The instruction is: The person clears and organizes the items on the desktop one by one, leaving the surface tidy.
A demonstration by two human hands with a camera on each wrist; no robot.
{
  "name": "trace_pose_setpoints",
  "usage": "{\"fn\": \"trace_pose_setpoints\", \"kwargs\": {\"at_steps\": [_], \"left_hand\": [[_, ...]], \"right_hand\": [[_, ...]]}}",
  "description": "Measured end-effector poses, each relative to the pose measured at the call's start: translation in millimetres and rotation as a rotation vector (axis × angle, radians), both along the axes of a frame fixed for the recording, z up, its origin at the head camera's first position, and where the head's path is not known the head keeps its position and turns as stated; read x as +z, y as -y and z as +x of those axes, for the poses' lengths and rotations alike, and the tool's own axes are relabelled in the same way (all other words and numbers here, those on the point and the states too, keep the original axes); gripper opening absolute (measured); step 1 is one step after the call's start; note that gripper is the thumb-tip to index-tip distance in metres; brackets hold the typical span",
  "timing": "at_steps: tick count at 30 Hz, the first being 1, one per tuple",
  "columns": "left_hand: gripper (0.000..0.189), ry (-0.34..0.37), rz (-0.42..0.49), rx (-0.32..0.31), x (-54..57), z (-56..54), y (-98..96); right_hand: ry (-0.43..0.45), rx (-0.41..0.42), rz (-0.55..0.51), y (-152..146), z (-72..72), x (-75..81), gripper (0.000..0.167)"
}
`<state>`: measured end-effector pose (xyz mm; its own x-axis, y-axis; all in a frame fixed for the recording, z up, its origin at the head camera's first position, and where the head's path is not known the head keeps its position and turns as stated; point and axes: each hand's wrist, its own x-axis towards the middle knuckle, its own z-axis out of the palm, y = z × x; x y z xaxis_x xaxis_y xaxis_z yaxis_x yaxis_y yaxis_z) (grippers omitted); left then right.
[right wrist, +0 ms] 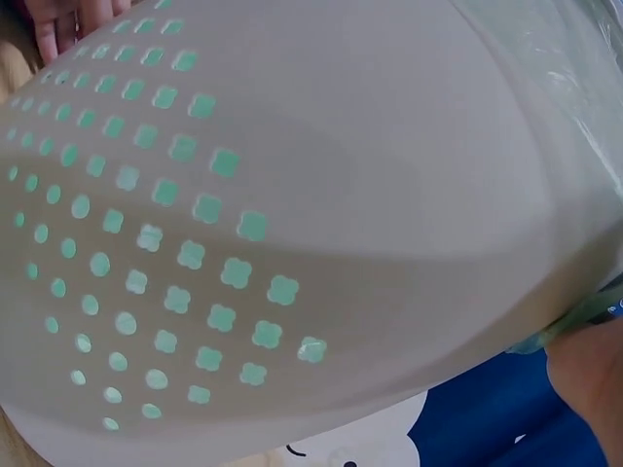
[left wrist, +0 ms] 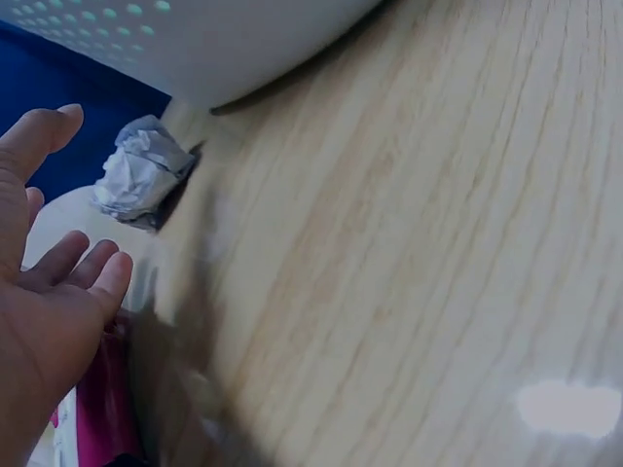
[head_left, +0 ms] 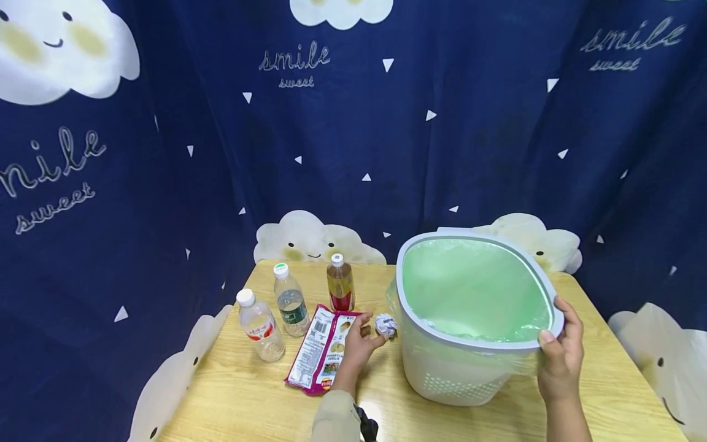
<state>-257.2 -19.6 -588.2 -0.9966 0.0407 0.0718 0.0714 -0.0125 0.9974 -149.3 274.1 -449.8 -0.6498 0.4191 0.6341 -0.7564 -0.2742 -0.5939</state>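
My right hand [head_left: 563, 350] grips the rim of a white trash bin [head_left: 458, 374] at its right side, thumb over the edge. The bin is lined with a green plastic bag [head_left: 475, 288] and has small holes low in its wall. My left hand [head_left: 361, 341] reaches with spread, loosely bent fingers beside a crumpled paper ball [head_left: 385, 325]. In the left wrist view the paper ball [left wrist: 144, 173] lies on the table just beyond the thumb and fingertips, with nothing in the palm. Under the left hand lies a purple-edged snack packet [head_left: 317, 350].
Two clear plastic bottles stand at the left, one with a red label [head_left: 262, 331] and one with a green label [head_left: 293, 307]. A bottle of brown drink [head_left: 340, 285] stands behind the packet. The wooden table [head_left: 221, 393] backs onto a blue curtain [head_left: 353, 141].
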Motion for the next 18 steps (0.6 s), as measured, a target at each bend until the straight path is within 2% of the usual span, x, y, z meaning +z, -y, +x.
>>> {"fn": "trace_pose_setpoints", "kwargs": {"at_steps": [2, 5, 8, 13, 18], "left_hand": [[0.065, 0.004, -0.021, -0.004, -12.5, -8.2, -1.2], [0.068, 0.011, -0.030, -0.025, -19.6, -11.4, -0.5], [0.069, 0.019, -0.006, -0.055, -18.8, -8.5, 0.4], [0.068, 0.000, 0.003, -0.094, -9.0, -5.3, 0.7], [0.073, -0.020, -0.102, -0.087, -20.1, -15.2, -3.4]], "right_hand": [[-0.002, 0.001, 0.001, -2, -0.5, -0.2, 0.055], [0.006, 0.002, 0.003, -4, -1.3, -1.9, 0.054], [0.021, -0.006, 0.006, -6, -0.5, -4.2, 0.054], [0.006, -0.010, 0.012, -6, -1.9, -6.1, 0.055], [-0.009, 0.000, 0.023, -5, -2.3, -4.9, 0.055]]}}
